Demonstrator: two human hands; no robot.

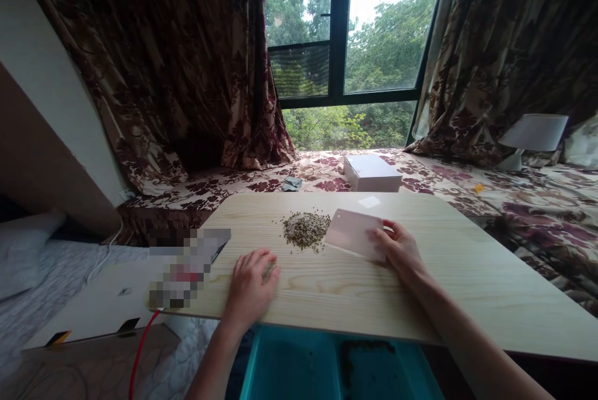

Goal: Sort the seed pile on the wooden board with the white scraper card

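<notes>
A loose pile of small green-brown beans mixed with white grains (306, 230) lies on the pale wood-grain table (327, 300), with some strays around its edge. My right hand (397, 247) grips a flat, translucent plastic scraper (355, 233) by its right end, thumb on top. The scraper is tilted, and its left edge is at the right side of the pile. My left hand (253, 281) rests on the tabletop to the near left of the pile, fingers lightly bent and thumb apart, holding nothing visible.
Below the table's near edge sits a teal divided bin (294, 362). A blurred-out object (187, 269) lies at the left edge, with a red cord (142, 350) hanging below. Beyond the table are a white box (372, 172), a grey cloth (292, 184) and a lamp (535, 133).
</notes>
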